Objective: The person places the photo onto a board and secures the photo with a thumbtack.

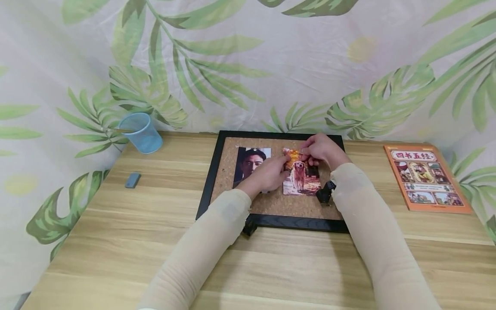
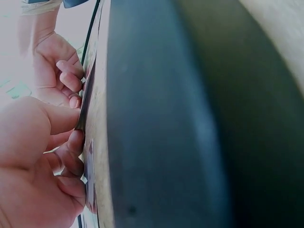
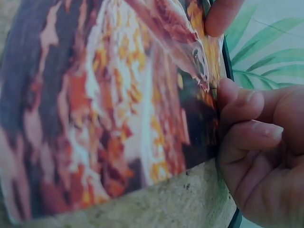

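Observation:
A photo of a golden dog among autumn leaves (image 1: 298, 178) lies against the cork of a black-framed corkboard (image 1: 271, 221). My left hand (image 1: 271, 172) pinches the photo's left edge between thumb and fingers; the left wrist view shows that edge lifted a little off the cork. At the photo's upper part is my right hand (image 1: 319, 150), fingers curled. In the right wrist view a thin dark pin (image 3: 213, 88) pokes out from its fingertips against the print; the pin's head is hidden. Left of the dog photo, a portrait photo (image 1: 252, 159) is partly covered by my left hand.
The board lies on a wood-grain table (image 1: 155, 241) near the leaf-patterned backdrop (image 1: 217, 86). A blue mesh cup (image 1: 145, 135) with a thin stick in it stands at the back left, a small grey-blue block (image 1: 132, 180) before it. An orange book (image 1: 426, 178) lies at the right.

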The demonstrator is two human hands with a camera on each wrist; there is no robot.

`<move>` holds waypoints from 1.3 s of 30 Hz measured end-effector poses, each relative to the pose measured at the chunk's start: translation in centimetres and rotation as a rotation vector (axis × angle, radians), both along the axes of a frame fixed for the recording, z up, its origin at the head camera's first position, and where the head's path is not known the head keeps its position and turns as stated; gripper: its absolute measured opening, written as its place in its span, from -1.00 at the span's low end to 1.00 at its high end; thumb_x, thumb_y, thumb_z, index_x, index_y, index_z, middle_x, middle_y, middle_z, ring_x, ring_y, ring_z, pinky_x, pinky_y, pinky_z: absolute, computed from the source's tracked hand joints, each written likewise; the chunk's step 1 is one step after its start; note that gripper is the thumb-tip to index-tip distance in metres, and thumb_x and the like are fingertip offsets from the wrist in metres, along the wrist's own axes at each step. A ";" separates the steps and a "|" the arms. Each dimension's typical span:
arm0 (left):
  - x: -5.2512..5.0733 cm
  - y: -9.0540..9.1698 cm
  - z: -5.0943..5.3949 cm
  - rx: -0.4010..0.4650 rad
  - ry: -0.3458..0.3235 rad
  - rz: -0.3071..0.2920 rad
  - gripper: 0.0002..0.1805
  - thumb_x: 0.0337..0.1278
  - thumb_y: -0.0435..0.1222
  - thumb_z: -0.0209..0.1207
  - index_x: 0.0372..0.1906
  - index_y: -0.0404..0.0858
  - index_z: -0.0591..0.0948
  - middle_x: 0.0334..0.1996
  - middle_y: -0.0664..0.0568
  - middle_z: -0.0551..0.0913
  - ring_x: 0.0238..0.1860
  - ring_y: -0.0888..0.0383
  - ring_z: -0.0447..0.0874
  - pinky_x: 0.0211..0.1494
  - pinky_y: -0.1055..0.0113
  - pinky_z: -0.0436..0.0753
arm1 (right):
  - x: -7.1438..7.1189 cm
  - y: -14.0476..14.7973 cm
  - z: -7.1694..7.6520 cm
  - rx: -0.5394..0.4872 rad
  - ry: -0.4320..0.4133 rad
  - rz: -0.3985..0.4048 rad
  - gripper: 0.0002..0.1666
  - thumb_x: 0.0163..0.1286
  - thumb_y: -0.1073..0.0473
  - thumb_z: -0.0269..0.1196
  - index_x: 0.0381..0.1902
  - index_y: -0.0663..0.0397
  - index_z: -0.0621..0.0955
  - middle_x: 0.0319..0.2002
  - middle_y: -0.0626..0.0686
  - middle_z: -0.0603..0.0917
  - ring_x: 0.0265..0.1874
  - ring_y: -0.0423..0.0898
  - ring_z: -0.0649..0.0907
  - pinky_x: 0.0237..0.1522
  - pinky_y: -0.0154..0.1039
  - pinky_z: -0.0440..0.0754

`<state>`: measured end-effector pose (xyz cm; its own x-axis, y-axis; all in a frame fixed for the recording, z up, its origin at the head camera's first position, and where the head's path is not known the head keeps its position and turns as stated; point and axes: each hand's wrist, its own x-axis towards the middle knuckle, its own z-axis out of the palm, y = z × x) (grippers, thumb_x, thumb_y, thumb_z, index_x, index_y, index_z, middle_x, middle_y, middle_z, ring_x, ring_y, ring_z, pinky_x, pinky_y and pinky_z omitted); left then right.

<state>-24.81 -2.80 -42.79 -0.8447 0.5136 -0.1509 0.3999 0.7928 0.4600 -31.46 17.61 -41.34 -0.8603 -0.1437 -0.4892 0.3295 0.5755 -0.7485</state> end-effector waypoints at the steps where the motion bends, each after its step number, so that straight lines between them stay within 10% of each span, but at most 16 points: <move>1: 0.0 0.0 0.0 0.005 -0.003 -0.001 -0.41 0.66 -0.22 0.12 0.62 -0.29 0.39 0.36 -0.19 0.61 0.35 -0.05 0.62 0.46 0.06 0.58 | -0.1 0.0 -0.1 0.004 0.001 -0.002 -0.71 0.68 0.24 0.17 0.20 0.33 0.54 -0.53 -0.06 0.73 -0.67 -0.26 0.58 -0.57 -0.37 0.53; 9: -0.9 -0.2 -1.9 0.030 0.052 -0.012 -0.43 0.60 -0.20 0.14 0.56 -0.29 0.46 0.23 -0.15 0.68 0.24 -0.04 0.68 0.35 0.06 0.64 | -0.2 -0.6 -0.1 0.119 0.038 0.021 -0.80 0.64 0.24 0.21 0.05 0.28 0.57 -0.54 -0.05 0.69 -0.66 -0.23 0.59 -0.56 -0.35 0.57; 14: 0.2 0.1 -0.3 0.003 0.052 -0.010 -0.43 0.64 -0.24 0.09 0.59 -0.34 0.41 0.38 -0.24 0.62 0.40 -0.15 0.61 0.52 0.01 0.54 | 0.1 0.0 0.1 0.138 0.025 0.009 -0.73 0.62 0.11 0.28 0.01 0.24 0.56 -0.63 -0.08 0.63 -0.69 -0.23 0.58 -0.58 -0.33 0.53; 26: 1.2 -0.1 -0.2 -0.071 0.092 0.066 -0.38 0.66 -0.17 0.07 0.64 -0.31 0.36 0.54 -0.26 0.48 0.50 -0.19 0.53 0.58 -0.01 0.50 | 2.0 1.2 -0.7 -0.057 0.162 0.038 -0.57 0.72 0.11 0.12 0.21 0.43 0.51 -0.46 0.02 0.69 -0.61 -0.18 0.64 -0.58 -0.32 0.59; 30: 0.6 -1.3 -0.8 -0.001 0.126 0.072 -0.44 0.65 -0.16 0.04 0.56 -0.31 0.46 0.29 -0.17 0.66 0.26 -0.08 0.69 0.40 0.03 0.64 | 2.9 1.6 -0.4 -0.110 0.191 0.013 -0.53 0.73 0.11 0.12 0.28 0.45 0.47 -0.41 0.05 0.71 -0.56 -0.17 0.65 -0.54 -0.30 0.61; 39: 1.9 -4.3 1.4 0.097 0.116 0.173 -0.49 0.63 -0.24 0.11 0.53 -0.26 0.50 -0.17 0.00 0.68 -0.30 0.14 0.59 -0.26 0.25 0.58 | 5.1 3.3 0.2 -0.046 0.294 0.095 -0.58 0.75 0.10 0.09 0.22 0.39 0.52 -0.29 0.17 0.73 -0.47 -0.06 0.69 -0.42 -0.18 0.71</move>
